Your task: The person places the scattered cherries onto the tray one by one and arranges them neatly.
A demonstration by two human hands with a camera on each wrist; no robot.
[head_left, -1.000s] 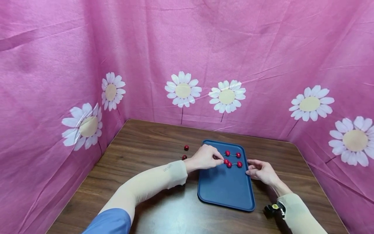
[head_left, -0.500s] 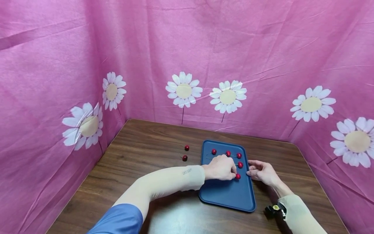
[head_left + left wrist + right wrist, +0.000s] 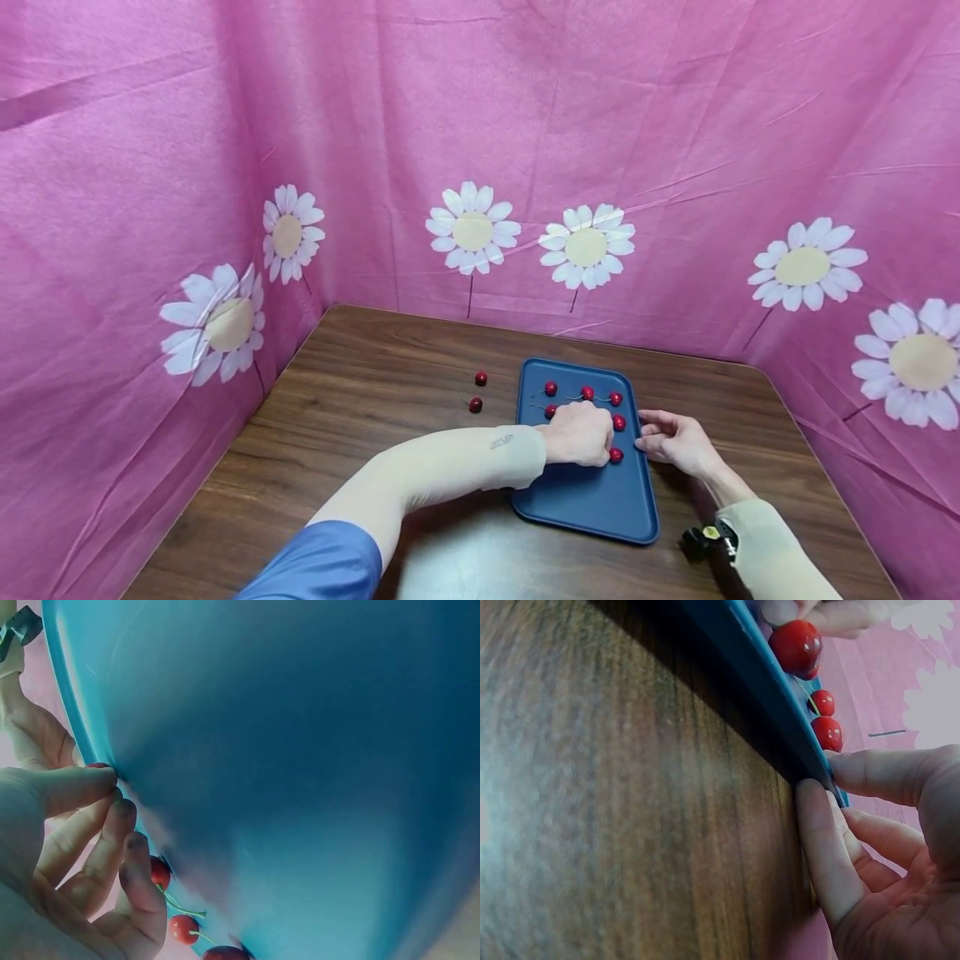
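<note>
My left hand [image 3: 577, 435] is over the blue tray [image 3: 585, 508], its thumb and index finger pinched together at a red cherry [image 3: 616, 455] near the tray's right side. In the left wrist view the thumb hides most of that cherry; its stem cannot be made out. Beyond it on the tray lie several other cherries with thin stems, among them one cherry [image 3: 618, 422] close to my knuckles and another [image 3: 551, 388] at the far left. My right hand [image 3: 675, 442] holds the tray's right rim between thumb and fingers, clearly seen in the right wrist view.
Two loose cherries, a farther cherry [image 3: 481, 378] and a nearer cherry [image 3: 476, 405], lie on the wooden table [image 3: 360, 375] left of the tray. A pink curtain [image 3: 375, 150] with printed daisies surrounds the table's back and sides. A black wrist device [image 3: 697, 543] sits at my right forearm.
My left hand has moved from the tray's upper middle toward the near right, bringing a cherry to a spot below the others, then shifted slightly. The right hand stays at the rim.
</note>
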